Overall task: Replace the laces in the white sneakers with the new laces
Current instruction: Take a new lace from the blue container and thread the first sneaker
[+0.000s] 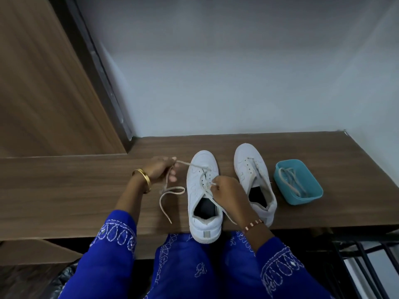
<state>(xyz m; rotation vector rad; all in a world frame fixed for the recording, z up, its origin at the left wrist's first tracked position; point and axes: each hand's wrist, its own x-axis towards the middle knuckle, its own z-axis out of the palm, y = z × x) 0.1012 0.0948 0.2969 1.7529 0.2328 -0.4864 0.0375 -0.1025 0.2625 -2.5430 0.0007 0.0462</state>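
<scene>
Two white sneakers stand on the wooden shelf (64,190), toes pointing away from me. The left sneaker (203,203) is partly laced with an off-white lace (170,190). My left hand (160,170) grips one end of that lace, pulled out to the left; its loose tail loops on the wood. My right hand (226,193) pinches the lace over the eyelets on the sneaker's right side. The right sneaker (254,178) shows bare eyelets down its side and only a short bit of lace near the toe. A teal tub (302,197) to its right holds a coiled lace (291,180).
A pale wall rises behind the shelf and a wooden door panel (43,93) stands at the left. The left sneaker's heel overhangs the shelf's front edge above my blue-clothed lap. A dark metal rack (367,266) sits at the lower right.
</scene>
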